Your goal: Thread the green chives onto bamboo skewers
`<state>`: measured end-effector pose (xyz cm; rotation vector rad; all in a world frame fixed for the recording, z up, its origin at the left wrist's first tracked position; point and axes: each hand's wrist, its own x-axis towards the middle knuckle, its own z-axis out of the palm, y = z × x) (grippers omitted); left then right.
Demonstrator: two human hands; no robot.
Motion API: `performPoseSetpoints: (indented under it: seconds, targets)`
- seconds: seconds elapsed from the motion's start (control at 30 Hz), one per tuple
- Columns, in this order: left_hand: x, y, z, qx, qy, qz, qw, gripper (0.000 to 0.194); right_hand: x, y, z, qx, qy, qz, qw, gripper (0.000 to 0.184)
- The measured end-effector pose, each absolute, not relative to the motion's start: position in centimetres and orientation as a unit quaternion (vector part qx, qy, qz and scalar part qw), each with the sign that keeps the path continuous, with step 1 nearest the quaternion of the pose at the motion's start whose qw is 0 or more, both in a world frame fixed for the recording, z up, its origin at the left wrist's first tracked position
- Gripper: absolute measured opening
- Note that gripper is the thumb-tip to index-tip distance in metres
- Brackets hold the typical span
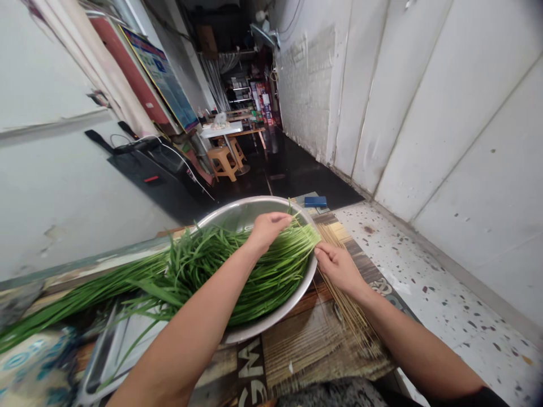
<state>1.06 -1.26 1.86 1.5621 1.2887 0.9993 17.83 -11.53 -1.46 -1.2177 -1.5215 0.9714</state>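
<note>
A wide metal bowl [292, 308] is heaped with long green garlic chives [254, 282], their pale cut ends gathered at its right side. My left hand [269, 230] reaches over the heap, fingers pinched together at thin stalks near the pale ends. At the bowl's right rim, my right hand [339, 267] is closed in a pinch against the cut ends; what lies between its fingertips is too small to make out. Beneath my right hand and forearm, a bundle of thin wooden skewers [350, 311] lies on the wood-patterned table [305, 350].
More chives [93, 288] stretch left across the table beside a metal tray [97, 362] and a printed plastic bag [34, 362]. A blue box [315, 202] sits beyond the bowl. Farther off stand stools [223, 163] and a white table [220, 130]; a white wall [424, 113] runs along the right.
</note>
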Motion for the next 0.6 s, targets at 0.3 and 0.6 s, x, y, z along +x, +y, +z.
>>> performPoseSetpoints:
  seconds: [0.3, 0.6]
  targets:
    - [1.01, -1.11, 1.6, 0.623, 0.519, 0.399, 0.428, 0.033, 17.88, -11.44, -1.66, -0.493, -0.622, 0.388, 0.469, 0.028]
    - [1.06, -1.16, 1.55, 0.615, 0.512, 0.412, 0.436, 0.029, 17.77, -11.6, -1.22, -0.5, -0.62, 0.387, 0.465, 0.028]
